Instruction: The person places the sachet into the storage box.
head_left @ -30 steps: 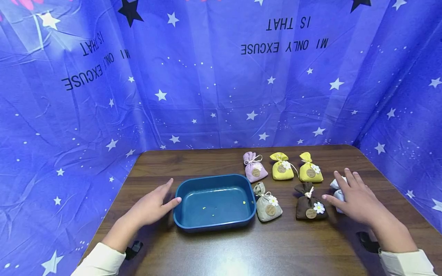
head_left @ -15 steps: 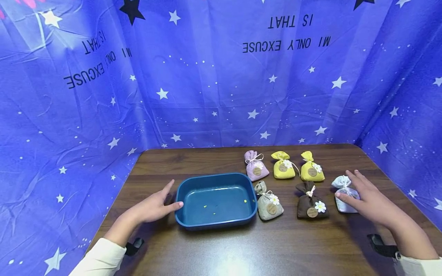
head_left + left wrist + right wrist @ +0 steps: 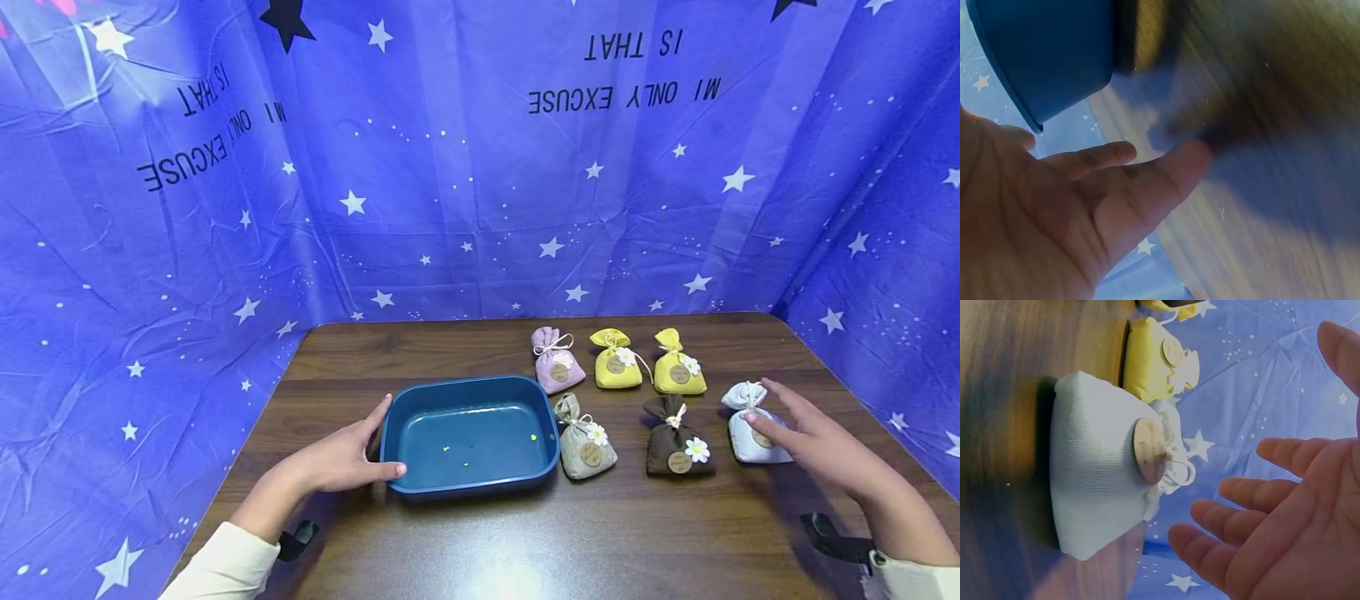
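A dark blue rectangular tub (image 3: pixel 472 446) with a few tiny yellow specks inside stands left of centre on the wooden table. At its left end is my left hand (image 3: pixel 337 458), fingers spread, the thumb over the rim; I cannot tell if it touches. The left wrist view shows that hand (image 3: pixel 1085 187) with its palm bare, beside the tub wall (image 3: pixel 1047 56). My right hand (image 3: pixel 832 442) hovers relaxed at the right of a white sachet (image 3: pixel 753 437), partly covering it. In the right wrist view a gap separates the fingers from the white sachet (image 3: pixel 1097 462).
A grey sachet (image 3: pixel 587 450) sits against the tub's right end, with a brown one (image 3: pixel 667 450) farther right. Behind them lie a lilac sachet (image 3: pixel 557 375) and two yellow ones (image 3: pixel 615 375). A blue star-patterned cloth (image 3: pixel 480 192) hangs around the table (image 3: pixel 420 346).
My left hand has moved slightly right, closer around the tub's end. My right hand has shifted right, uncovering more of the white sachet. The sachets and tub look unmoved.
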Demonstrator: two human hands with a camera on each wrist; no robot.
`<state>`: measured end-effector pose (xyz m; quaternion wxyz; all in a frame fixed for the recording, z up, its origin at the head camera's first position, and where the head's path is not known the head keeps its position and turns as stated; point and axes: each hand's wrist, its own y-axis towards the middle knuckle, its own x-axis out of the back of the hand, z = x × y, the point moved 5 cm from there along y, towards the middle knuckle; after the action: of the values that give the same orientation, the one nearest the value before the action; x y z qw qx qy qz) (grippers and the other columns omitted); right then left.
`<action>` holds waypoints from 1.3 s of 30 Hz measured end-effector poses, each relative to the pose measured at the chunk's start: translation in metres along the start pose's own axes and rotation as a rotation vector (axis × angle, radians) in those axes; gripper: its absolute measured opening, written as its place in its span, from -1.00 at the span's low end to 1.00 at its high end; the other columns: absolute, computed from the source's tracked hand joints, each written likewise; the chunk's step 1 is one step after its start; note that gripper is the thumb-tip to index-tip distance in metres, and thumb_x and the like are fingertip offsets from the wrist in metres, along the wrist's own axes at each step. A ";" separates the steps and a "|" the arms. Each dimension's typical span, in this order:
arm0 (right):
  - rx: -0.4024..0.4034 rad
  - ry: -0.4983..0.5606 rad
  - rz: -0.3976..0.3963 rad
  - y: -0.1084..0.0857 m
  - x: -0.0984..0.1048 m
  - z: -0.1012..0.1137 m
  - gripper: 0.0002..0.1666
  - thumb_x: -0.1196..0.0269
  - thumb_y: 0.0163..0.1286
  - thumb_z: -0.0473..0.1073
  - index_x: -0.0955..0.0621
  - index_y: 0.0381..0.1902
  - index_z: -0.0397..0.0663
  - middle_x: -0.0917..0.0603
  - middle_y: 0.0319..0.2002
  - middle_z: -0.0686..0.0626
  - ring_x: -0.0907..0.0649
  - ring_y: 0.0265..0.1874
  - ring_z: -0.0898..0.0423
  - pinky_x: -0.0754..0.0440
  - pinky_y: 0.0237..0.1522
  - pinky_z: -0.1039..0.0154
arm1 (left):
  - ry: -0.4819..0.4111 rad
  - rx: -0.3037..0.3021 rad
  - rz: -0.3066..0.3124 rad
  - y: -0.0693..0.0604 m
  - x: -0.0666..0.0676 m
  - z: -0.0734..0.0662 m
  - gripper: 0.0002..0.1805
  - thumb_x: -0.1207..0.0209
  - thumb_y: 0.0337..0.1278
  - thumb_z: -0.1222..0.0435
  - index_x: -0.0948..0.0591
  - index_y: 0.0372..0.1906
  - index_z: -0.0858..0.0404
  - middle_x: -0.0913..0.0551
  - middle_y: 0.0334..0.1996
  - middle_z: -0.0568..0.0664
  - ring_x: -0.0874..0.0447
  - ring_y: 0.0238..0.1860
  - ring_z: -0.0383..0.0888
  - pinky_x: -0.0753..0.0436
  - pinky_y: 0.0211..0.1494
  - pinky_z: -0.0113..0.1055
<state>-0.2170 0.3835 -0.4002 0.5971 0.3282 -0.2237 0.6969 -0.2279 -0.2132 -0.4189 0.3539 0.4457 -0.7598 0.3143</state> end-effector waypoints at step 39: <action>-0.305 0.452 0.213 0.003 0.014 -0.084 -0.63 0.01 0.60 -0.14 -0.50 -0.07 0.66 -0.57 -0.14 0.29 -0.60 -0.18 0.28 -0.66 -0.16 0.12 | -0.074 0.000 0.070 0.001 -0.005 -0.005 0.38 -0.48 -0.07 -0.05 0.24 0.57 0.34 -0.27 0.37 0.46 -0.35 0.32 0.21 -0.32 0.35 0.15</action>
<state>-0.2365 0.4515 -0.4474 0.5976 0.0457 -0.2204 0.7695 -0.2260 -0.2064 -0.4198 0.3144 0.4300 -0.7875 0.3100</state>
